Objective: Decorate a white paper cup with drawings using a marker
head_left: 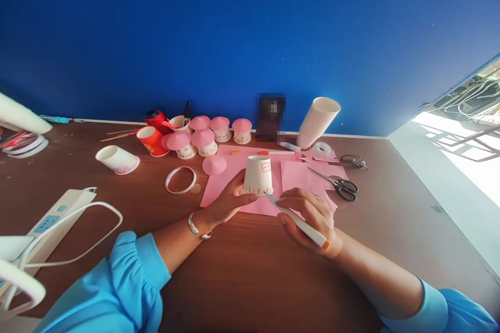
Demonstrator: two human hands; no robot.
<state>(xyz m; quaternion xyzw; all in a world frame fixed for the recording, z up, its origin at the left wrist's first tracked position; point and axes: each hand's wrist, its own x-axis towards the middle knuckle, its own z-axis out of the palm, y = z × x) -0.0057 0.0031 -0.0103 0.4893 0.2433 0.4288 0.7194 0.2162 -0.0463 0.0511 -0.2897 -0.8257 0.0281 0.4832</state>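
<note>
My left hand (230,197) is closed around the lower left side of a white paper cup (258,173), which is held upside down over the pink paper (216,195). A red window outline shows on the cup's wall, and short coloured strokes run along its rim. In my right hand (308,216) is a white marker (299,221) with an orange end, its tip at the cup's rim. Whether the tip touches the cup I cannot tell. Behind the cup lies an orange-red marker cap or pen (277,153).
Several small cups with pink cone roofs (203,141) stand at the back left, near a red cup (152,140). A leaning stack of white cups (318,122), scissors (339,184) and a tape roll (322,149) are on the right. A power strip (54,223) lies left.
</note>
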